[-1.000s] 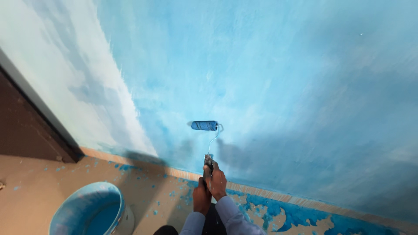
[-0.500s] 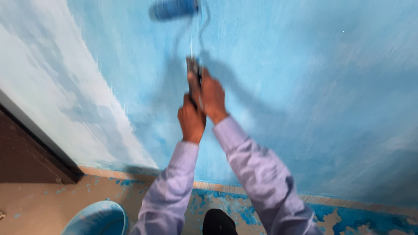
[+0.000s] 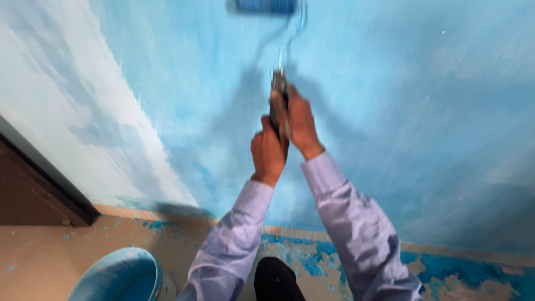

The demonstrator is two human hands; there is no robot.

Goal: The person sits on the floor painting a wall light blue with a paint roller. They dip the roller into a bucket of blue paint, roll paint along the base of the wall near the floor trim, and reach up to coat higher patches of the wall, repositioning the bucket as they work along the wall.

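Both hands grip the dark handle of a paint roller point(image 3: 280, 83) held up against a blue-painted wall point(image 3: 401, 111). My left hand point(image 3: 268, 153) is the lower one on the handle. My right hand point(image 3: 299, 122) sits just above it. The roller's blue sleeve point(image 3: 264, 6) is at the top edge of the view, blurred, on a bent metal arm. Both arms wear pale lilac sleeves.
A blue paint bucket point(image 3: 120, 276) stands on the floor at lower left. The tan floor point(image 3: 44, 251) is spattered with blue paint along the wall's base. A dark door frame point(image 3: 39, 184) runs at the left, beside a white unpainted patch of wall point(image 3: 61, 111).
The roller has gone from low on the wall up to the top of the view. Both arms have stretched upward with it, and the view has shifted a little.
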